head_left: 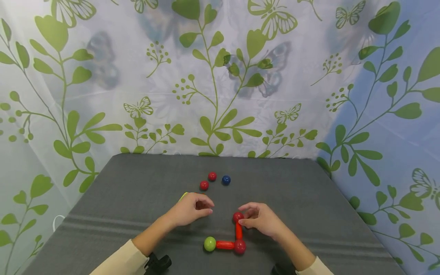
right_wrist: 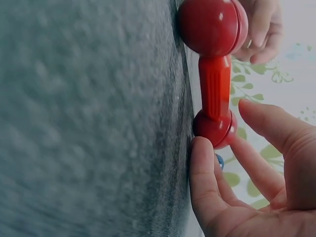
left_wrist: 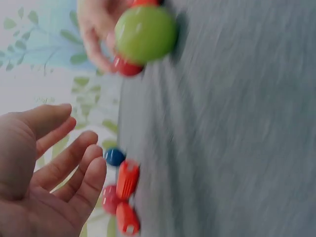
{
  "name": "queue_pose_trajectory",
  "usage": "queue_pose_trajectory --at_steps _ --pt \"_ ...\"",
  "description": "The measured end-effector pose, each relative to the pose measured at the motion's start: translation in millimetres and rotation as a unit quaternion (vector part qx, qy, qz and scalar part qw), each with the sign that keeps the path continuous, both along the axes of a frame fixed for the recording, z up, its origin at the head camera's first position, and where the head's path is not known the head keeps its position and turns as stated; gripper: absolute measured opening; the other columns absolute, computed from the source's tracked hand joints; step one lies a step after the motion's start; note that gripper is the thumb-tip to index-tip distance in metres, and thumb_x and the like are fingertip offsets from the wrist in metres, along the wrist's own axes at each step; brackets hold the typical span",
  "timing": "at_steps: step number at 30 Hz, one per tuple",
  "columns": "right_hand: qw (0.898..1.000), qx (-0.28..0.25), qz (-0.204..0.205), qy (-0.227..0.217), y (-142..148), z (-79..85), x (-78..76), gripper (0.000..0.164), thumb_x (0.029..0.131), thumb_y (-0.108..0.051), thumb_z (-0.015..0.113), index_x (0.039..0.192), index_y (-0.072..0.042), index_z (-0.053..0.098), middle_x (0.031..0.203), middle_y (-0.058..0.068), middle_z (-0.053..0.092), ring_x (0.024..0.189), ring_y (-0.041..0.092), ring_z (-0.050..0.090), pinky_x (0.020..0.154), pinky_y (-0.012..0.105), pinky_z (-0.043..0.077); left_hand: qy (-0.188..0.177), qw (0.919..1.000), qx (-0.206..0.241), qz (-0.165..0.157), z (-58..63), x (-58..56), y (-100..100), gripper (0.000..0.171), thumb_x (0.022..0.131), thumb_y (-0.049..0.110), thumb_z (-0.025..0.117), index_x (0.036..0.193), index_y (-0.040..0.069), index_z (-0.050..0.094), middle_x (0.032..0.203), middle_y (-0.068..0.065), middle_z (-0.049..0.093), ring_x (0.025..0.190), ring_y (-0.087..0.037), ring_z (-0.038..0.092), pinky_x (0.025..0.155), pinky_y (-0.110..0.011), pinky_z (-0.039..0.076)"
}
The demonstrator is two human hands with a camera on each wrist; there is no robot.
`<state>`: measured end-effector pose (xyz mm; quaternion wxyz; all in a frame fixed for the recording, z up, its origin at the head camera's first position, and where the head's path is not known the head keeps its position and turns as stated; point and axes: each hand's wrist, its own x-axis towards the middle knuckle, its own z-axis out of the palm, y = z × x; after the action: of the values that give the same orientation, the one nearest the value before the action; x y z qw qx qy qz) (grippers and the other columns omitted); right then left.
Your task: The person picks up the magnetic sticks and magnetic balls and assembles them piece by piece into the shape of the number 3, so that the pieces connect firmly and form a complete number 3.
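An L-shaped piece lies on the grey table: a green ball (head_left: 210, 243), a red rod (head_left: 225, 245), a red corner ball (head_left: 240, 246), a second red rod (head_left: 238, 231) and a red end ball (head_left: 238, 217). My right hand (head_left: 259, 219) is at that end ball. In the right wrist view its fingertips (right_wrist: 201, 150) rest against the ball's far side, with the thumb apart from it. Left of the piece, my left hand (head_left: 192, 209) hovers over the table, fingers loosely bent and holding nothing.
Farther back lie two red balls (head_left: 212, 176) (head_left: 204, 185) and a blue ball (head_left: 226, 180). Something yellow-green (head_left: 183, 195) shows behind my left hand. Orange-red rods (left_wrist: 128, 180) lie near these balls in the left wrist view. A leaf-patterned curtain (head_left: 220, 95) hangs behind the table.
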<state>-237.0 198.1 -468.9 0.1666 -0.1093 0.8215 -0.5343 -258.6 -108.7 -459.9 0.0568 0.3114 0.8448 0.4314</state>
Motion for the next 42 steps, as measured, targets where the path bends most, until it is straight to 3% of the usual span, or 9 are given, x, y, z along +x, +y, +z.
queue_pose_trajectory --at_steps 5,9,12,21,26,33,42 --pt "1.000 0.003 -0.006 0.004 0 -0.7 7.6 0.037 0.086 -0.017 0.083 0.120 -0.006 0.070 0.089 0.007 0.067 0.075 0.019 0.065 0.067 0.033 0.058 0.028 0.9964 -0.022 0.076 3.6 -15.9 -24 0.010 0.094 0.015 0.074 0.103 0.010 0.077 0.090 0.006 0.073 0.079 -0.009 0.062 0.071 -0.025 0.052" --pt "1.000 0.001 0.000 0.004 -1 0.2 15.2 0.035 0.087 -0.016 0.082 0.118 -0.006 0.071 0.088 0.006 0.068 0.074 0.018 0.065 0.066 0.032 0.057 0.031 0.9885 -0.052 0.139 3.8 -30.1 -43 0.009 0.093 0.011 0.075 0.100 0.008 0.077 0.089 0.003 0.073 0.078 -0.011 0.062 0.070 -0.029 0.052" --pt "1.000 -0.008 0.010 -0.005 -2 3.3 21.4 0.033 0.087 -0.015 0.082 0.116 -0.004 0.072 0.088 0.006 0.069 0.073 0.018 0.065 0.066 0.032 0.057 0.028 0.9837 -0.073 0.162 0.7 -38.4 -53 0.010 0.092 0.012 0.076 0.100 0.007 0.077 0.088 0.001 0.073 0.077 -0.009 0.061 0.069 -0.030 0.052" --pt "0.999 -0.029 0.019 -0.037 -6 3.4 27.2 0.034 0.086 -0.012 0.082 0.117 -0.002 0.072 0.091 0.007 0.072 0.076 0.017 0.067 0.071 0.031 0.060 -0.023 0.9790 -0.117 0.165 -2.3 -44.7 -60 0.024 0.093 0.019 0.076 0.113 0.005 0.074 0.078 -0.001 0.065 0.059 -0.013 0.054 0.058 -0.031 0.046" --pt "0.998 -0.033 0.014 -0.048 -5 3.1 28.1 0.037 0.085 -0.011 0.083 0.119 0.000 0.071 0.092 0.007 0.071 0.079 0.016 0.068 0.072 0.033 0.061 -0.070 0.9732 -0.138 0.170 0.0 -49.0 -60 0.027 0.090 0.019 0.079 0.115 0.008 0.074 0.077 -0.001 0.067 0.056 -0.015 0.059 0.057 -0.030 0.050" --pt "0.997 -0.034 0.003 -0.072 -6 3.1 27.5 0.043 0.084 -0.007 0.083 0.124 0.002 0.069 0.096 0.008 0.070 0.082 0.017 0.070 0.076 0.037 0.063 -0.125 0.9678 -0.136 0.171 4.1 -55.7 -59 0.025 0.087 0.016 0.082 0.111 0.010 0.076 0.081 -0.001 0.069 0.057 -0.018 0.064 0.059 -0.030 0.053" --pt "0.996 -0.031 -0.007 -0.084 -7 2.8 27.9 0.046 0.083 -0.005 0.083 0.126 0.001 0.068 0.099 0.010 0.070 0.082 0.018 0.069 0.077 0.039 0.063 -0.161 0.9619 -0.130 0.178 4.0 -60.2 -58 0.027 0.085 0.011 0.083 0.110 0.010 0.076 0.082 -0.003 0.070 0.060 -0.018 0.064 0.063 -0.032 0.055"
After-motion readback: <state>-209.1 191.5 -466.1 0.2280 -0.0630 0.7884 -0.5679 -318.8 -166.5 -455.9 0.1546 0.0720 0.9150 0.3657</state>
